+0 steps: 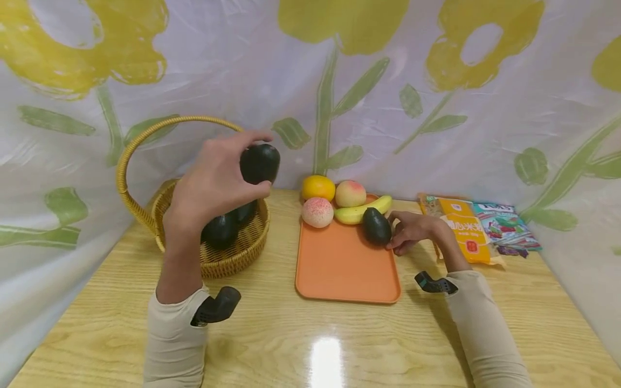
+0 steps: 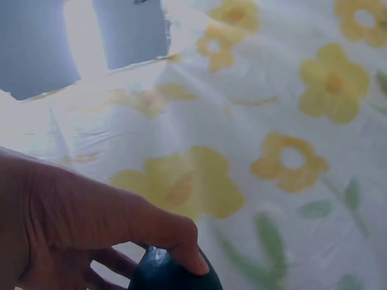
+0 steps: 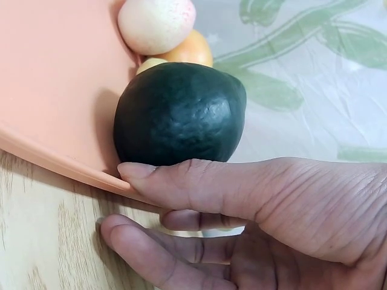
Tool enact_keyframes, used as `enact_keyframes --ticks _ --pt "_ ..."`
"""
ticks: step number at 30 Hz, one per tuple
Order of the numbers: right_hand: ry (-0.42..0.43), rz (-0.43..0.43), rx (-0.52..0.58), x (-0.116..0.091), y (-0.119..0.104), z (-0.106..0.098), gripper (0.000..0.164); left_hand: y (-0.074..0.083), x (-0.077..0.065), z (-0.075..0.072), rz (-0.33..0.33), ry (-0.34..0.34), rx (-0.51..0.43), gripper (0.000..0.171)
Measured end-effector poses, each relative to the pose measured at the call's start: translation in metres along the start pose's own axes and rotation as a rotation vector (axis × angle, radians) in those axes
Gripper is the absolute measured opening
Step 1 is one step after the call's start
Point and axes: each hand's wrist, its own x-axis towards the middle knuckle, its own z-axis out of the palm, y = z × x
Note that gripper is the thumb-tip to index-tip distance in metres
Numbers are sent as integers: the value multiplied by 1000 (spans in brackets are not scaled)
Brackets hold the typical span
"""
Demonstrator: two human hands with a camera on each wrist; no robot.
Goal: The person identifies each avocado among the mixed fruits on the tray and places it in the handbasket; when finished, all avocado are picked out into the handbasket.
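Note:
My left hand (image 1: pixel 213 175) is raised above the basket and pinches a dark green avocado (image 1: pixel 260 163) between thumb and fingers. In the left wrist view, the thumb presses on this avocado (image 2: pixel 175 272), whose lower part is cut off. My right hand (image 1: pixel 418 230) is at the right edge of the orange tray (image 1: pixel 344 269), with the thumb over the rim and curled fingers outside it. Another avocado (image 1: pixel 377 226) lies on the tray right beside that thumb, also large in the right wrist view. Whether the thumb touches this avocado (image 3: pixel 181 115) is hard to tell.
A wicker basket (image 1: pixel 235 264) with a tall handle stands at left, holding dark avocados (image 1: pixel 220 231). At the tray's back are a banana (image 1: pixel 356 214), two peaches (image 1: pixel 317 212) and an orange fruit (image 1: pixel 318 188). Snack bags (image 1: pixel 461 229) lie at right, before the flowered cloth.

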Motion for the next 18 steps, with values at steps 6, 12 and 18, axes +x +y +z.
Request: enact_keyframes --ticks 6,12,18 --pt "-25 -21 21 0 2 -2 68 -23 -14 -29 -197 -110 135 52" --pt "-20 -21 17 2 5 -2 65 -65 -16 -42 -313 -394 269 67" --pt "-2 -15 3 3 2 0 62 -101 -15 -38 -446 -599 265 72"
